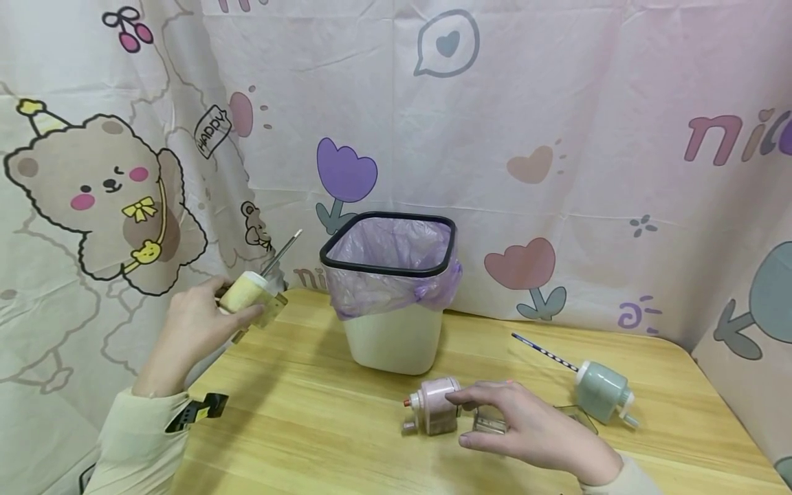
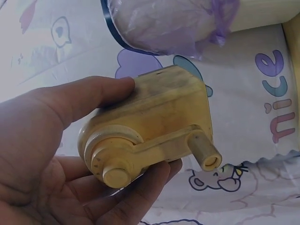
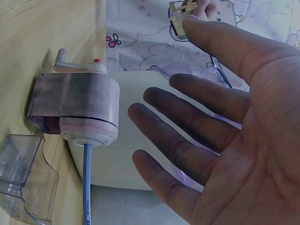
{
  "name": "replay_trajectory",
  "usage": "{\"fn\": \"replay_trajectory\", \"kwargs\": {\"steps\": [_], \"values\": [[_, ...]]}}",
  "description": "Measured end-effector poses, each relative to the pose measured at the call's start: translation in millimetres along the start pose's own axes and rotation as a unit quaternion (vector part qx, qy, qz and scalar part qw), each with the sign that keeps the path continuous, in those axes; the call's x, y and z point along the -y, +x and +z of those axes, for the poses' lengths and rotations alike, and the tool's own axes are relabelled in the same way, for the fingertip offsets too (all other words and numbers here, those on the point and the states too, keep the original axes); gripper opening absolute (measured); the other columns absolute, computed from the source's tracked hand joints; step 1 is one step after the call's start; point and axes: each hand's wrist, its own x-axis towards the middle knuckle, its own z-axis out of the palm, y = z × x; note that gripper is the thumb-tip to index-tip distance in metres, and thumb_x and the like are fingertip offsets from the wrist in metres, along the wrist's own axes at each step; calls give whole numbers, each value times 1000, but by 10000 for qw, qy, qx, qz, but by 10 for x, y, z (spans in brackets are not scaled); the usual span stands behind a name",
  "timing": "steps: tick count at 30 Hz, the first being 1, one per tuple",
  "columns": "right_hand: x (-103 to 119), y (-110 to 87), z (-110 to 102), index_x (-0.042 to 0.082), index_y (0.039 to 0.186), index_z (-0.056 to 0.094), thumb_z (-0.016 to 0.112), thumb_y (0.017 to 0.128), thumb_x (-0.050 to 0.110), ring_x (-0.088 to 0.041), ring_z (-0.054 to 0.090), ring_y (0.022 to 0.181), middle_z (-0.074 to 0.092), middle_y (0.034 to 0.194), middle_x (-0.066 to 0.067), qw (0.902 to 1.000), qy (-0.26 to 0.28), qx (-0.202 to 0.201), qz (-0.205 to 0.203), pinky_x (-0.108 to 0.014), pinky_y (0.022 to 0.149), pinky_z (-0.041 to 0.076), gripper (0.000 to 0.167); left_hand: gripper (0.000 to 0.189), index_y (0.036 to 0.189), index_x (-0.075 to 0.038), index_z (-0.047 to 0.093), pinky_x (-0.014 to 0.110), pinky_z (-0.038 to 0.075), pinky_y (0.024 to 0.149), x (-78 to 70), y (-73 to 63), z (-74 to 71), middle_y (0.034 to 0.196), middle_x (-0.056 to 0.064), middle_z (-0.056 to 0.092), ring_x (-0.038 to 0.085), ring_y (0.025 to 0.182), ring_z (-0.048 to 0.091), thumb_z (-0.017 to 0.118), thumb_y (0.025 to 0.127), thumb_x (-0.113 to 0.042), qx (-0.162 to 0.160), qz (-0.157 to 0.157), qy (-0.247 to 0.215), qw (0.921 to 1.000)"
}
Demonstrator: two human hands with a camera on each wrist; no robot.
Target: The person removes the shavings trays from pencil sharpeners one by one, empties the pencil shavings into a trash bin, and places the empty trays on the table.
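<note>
My left hand [image 1: 201, 316] holds a yellow crank pencil sharpener [image 1: 244, 292] in the air left of the bin, thumb on one side and fingers on the other. A dark pencil [image 1: 281, 253] sticks out of its top, and its crank [image 2: 164, 145] faces the left wrist camera. My right hand [image 1: 526, 426] hovers with spread fingers beside a pink crank sharpener [image 1: 441, 405] on the table. A blue pencil [image 3: 87, 187] is in the pink sharpener's hole. Next to it lies a clear shavings drawer [image 3: 28, 173], partly behind my right hand in the head view.
A white bin [image 1: 392, 344] with a black rim and purple liner stands at the back middle. To the right lies a teal crank sharpener [image 1: 601, 392] with a patterned pencil [image 1: 544, 352] in it, a clear drawer [image 1: 584, 419] beside it. A printed curtain [image 1: 396, 103] hangs behind.
</note>
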Motion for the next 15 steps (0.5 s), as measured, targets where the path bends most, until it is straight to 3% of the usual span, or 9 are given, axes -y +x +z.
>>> {"fn": "replay_trajectory", "kwargs": {"steps": [15], "values": [[-21,68,-15,20,141,69,69,103,52,-13,69,128,74,137,5,9991,422,41,45,-36,106,60,50,65,131,-1,65,32,48,58,-174,-96,-39,91,18,78,23,70,67,84,91,-48,-208,250,-59,9995]]}}
